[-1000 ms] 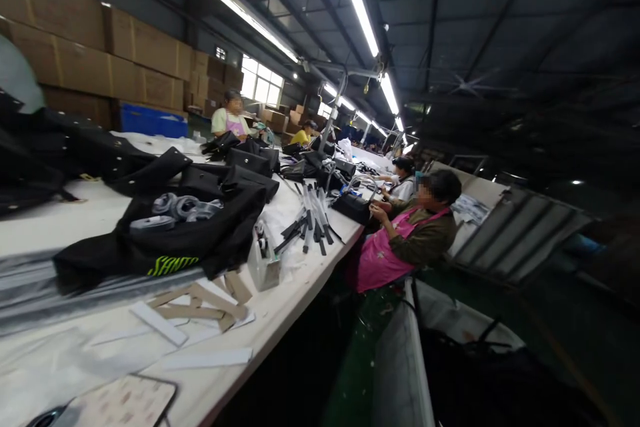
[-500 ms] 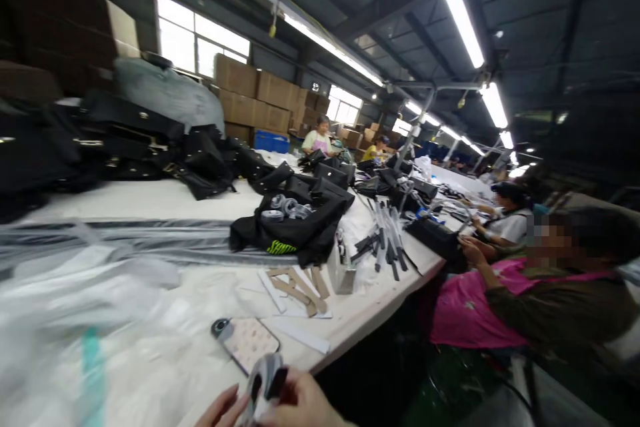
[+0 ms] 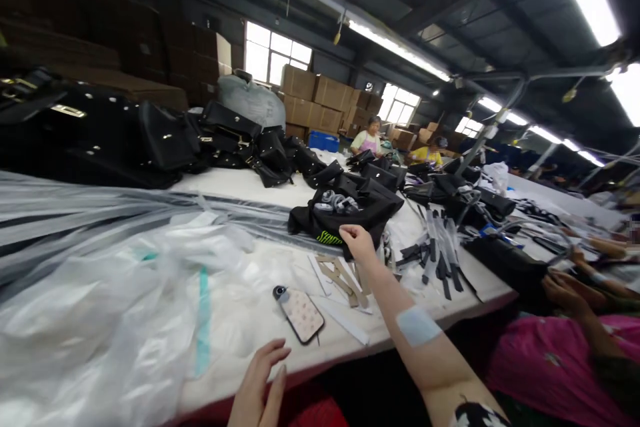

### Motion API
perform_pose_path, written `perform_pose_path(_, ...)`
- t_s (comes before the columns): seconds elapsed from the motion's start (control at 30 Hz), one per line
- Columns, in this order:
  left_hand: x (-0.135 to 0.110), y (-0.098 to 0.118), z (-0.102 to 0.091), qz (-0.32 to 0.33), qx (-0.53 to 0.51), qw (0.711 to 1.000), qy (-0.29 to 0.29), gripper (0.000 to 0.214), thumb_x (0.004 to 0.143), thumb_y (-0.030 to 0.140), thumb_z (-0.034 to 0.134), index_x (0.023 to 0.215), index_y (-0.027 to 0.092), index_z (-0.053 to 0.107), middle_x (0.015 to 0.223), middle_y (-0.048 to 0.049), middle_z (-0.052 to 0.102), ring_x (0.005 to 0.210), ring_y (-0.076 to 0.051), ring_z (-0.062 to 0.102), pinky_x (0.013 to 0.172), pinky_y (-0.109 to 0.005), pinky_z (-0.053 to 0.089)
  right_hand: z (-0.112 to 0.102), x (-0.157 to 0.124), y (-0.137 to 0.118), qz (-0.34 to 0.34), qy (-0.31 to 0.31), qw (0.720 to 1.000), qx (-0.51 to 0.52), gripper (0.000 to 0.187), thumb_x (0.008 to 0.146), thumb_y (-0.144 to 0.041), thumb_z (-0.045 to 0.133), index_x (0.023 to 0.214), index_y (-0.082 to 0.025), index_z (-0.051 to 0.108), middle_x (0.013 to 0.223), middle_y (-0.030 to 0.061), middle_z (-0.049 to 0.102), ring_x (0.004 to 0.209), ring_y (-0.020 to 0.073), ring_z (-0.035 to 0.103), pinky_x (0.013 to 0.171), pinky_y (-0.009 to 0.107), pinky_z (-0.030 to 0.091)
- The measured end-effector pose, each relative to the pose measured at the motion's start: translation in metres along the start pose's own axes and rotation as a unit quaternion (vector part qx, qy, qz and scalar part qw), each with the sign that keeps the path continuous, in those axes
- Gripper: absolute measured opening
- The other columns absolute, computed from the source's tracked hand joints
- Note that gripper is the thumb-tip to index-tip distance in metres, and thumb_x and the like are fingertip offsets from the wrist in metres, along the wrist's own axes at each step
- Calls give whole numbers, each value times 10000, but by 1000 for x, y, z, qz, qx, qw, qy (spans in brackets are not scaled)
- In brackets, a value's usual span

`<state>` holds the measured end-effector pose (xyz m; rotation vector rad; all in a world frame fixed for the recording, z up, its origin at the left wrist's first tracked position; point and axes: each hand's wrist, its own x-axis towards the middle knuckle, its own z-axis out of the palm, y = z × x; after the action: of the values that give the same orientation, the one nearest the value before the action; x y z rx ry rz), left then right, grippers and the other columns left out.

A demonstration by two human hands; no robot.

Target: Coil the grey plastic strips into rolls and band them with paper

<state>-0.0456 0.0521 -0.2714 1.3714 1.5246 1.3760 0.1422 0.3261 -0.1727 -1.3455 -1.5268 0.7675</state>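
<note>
My right hand (image 3: 356, 240) is stretched out over the table, its fingers curled together and nothing showing in them. Just beyond it lies a black cloth bag (image 3: 365, 219) with green lettering, and several grey rolled straps (image 3: 336, 202) rest on top. Low in the view, my left hand (image 3: 261, 380) hovers at the table's near edge, fingers apart and holding nothing. A phone (image 3: 303, 315) in a patterned case lies between my two hands. Tan strips (image 3: 345, 280) and a white strip (image 3: 346, 321) are below my right forearm.
Crumpled clear plastic (image 3: 115, 320) covers the left of the table, with long plastic-wrapped strips (image 3: 240, 213) behind. Black handbags (image 3: 100, 127) pile up along the far side. Black and grey straps (image 3: 443, 247) lie to the right, where a co-worker's hands (image 3: 570, 290) work near a black bag.
The grey rolled strap that both hands held is no longer in them. My right hand has reached forward to the black bag; my left has opened. The view has turned left.
</note>
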Motion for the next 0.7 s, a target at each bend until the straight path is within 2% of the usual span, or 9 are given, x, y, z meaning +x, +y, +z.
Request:
perform_pose_path(0.13, 2, 4, -8, -25, 28, 999, -16, 278, 902, 376, 464, 1009, 225, 671, 1202, -126, 621, 1169, -284, 553, 1020, -455, 433, 23, -84, 56, -38, -111, 988, -105, 189, 717, -259, 627, 857, -170, 717, 911, 79, 690, 828, 202, 626, 748, 307, 499)
perform_pose_path(0.23, -1, 5, -4, -15, 39, 999, -29, 255, 911, 351, 456, 995, 217, 656, 1158, -124, 635, 1126, -260, 579, 998, -438, 454, 30, -103, 74, -69, -172, 961, -206, 229, 787, -233, 570, 955, -155, 703, 921, 80, 690, 817, 186, 635, 746, 296, 509)
perform_pose_path(0.3, -5, 8, 1, -1, 46, 998, -39, 240, 912, 340, 458, 990, 218, 650, 1142, -120, 640, 1105, -248, 591, 979, -428, 474, 37, -91, 74, -85, -196, 941, -262, 253, 834, -220, 530, 1022, -149, 684, 982, 78, 688, 881, 174, 633, 810, 281, 497)
perform_pose_path(0.43, -10, 14, 5, 15, 62, 997, -43, 219, 913, 327, 469, 981, 226, 651, 1129, -112, 648, 1086, -235, 605, 953, -409, 503, 64, -43, 64, -89, -206, 920, -322, 268, 875, -200, 497, 1079, -164, 667, 1081, 72, 675, 969, 163, 615, 901, 255, 448)
perform_pose_path(0.57, -10, 12, -5, 22, 93, 995, -14, 217, 910, 339, 477, 968, 236, 659, 1119, -103, 660, 1083, -237, 618, 954, -408, 510, 100, -2, 57, -84, -205, 897, -382, 320, 851, -166, 524, 1152, -154, 634, 1175, 108, 634, 1067, 202, 578, 933, 273, 415)
perform_pose_path(0.7, -10, 5, -21, 23, 120, 992, 12, 191, 899, 334, 504, 949, 241, 662, 1097, -94, 675, 1051, -231, 640, 914, -364, 535, 129, 10, 52, -90, -192, 876, -433, 320, 832, -63, 468, 1110, -62, 626, 1149, 204, 606, 1087, 247, 556, 922, 313, 403)
